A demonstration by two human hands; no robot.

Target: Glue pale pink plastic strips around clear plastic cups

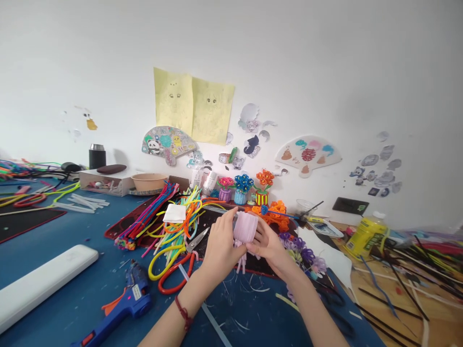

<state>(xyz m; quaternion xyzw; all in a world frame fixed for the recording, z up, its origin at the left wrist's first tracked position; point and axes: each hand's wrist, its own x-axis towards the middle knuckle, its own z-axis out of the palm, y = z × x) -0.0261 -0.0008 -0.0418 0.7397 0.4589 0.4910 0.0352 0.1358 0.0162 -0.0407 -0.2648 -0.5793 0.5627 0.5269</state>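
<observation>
- Pale-pink, ribbed, fuzzy-looking cylinder (246,227), held mid-scene, right of the silver-bladed scissors with red and yellow loops (191,246).
- Left hand (222,241) closed on its left side, right hand (270,250) wrapping the right.
- Steady, even finger pressure should keep its ribs aligned.

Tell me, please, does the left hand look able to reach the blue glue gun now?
Probably yes, though the left hand would first need to release the pale pink bundle; nothing seems to cover the blue glue gun.
</observation>
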